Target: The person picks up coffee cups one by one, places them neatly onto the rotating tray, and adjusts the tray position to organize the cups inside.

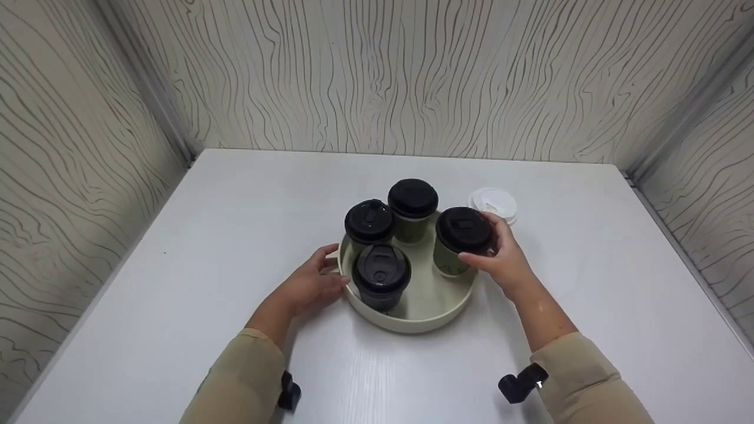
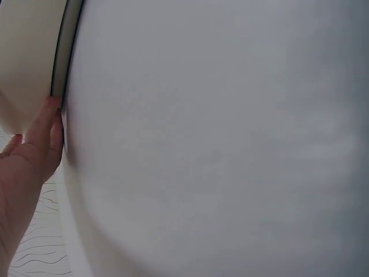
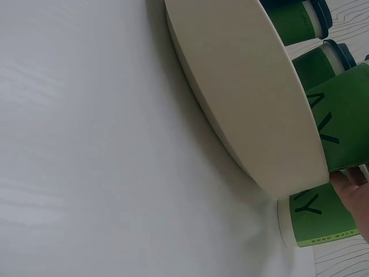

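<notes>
My right hand (image 1: 508,263) grips a green paper coffee cup (image 1: 449,259) with a black lid, at the right side of a round cream tray (image 1: 415,325). In the right wrist view this cup (image 3: 349,118) shows dark letters above the tray's wall, and fingertips (image 3: 344,187) are by its base. My left hand (image 1: 309,287) touches the tray's outer left side, its fingers fairly straight; the left wrist view has them against the wall. More black-lidded cups stand in the tray: one at the back (image 1: 412,203), one at the left (image 1: 369,222), one at the front left (image 1: 382,277).
Behind the tray's right side, partly hidden by my right hand, is a white lid (image 1: 493,203); the right wrist view shows a green cup (image 3: 320,216) standing outside the tray. The white table (image 1: 235,206) meets wood-grain-patterned panels (image 1: 377,82) at the back and sides.
</notes>
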Motion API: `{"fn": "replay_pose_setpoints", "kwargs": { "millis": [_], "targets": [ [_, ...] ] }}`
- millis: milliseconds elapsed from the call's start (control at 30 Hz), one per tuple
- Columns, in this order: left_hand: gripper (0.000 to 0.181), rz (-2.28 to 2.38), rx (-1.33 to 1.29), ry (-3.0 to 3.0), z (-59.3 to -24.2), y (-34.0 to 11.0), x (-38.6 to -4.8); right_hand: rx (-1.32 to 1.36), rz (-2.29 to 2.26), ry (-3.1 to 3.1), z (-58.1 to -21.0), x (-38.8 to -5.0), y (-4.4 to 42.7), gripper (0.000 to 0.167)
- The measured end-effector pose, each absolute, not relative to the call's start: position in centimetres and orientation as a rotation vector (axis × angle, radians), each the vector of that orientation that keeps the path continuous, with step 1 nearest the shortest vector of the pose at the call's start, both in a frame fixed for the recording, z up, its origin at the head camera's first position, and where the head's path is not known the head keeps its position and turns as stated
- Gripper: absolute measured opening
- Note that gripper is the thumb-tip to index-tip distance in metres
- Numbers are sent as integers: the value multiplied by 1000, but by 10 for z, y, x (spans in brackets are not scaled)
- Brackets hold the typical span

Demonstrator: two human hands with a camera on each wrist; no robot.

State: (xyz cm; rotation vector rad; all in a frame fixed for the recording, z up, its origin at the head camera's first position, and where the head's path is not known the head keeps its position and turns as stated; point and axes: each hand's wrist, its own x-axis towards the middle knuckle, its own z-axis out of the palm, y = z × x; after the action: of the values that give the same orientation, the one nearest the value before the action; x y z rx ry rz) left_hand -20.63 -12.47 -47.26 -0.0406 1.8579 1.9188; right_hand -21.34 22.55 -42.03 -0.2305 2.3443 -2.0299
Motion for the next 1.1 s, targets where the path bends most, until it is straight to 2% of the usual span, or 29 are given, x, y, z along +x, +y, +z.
{"fn": "replay_pose_setpoints", "kwargs": {
  "millis": [1100],
  "targets": [
    [77, 1892, -20, 1897, -472, -125, -206, -151, -1954, 2423, -429, -223, 213, 92]
  ]
}}
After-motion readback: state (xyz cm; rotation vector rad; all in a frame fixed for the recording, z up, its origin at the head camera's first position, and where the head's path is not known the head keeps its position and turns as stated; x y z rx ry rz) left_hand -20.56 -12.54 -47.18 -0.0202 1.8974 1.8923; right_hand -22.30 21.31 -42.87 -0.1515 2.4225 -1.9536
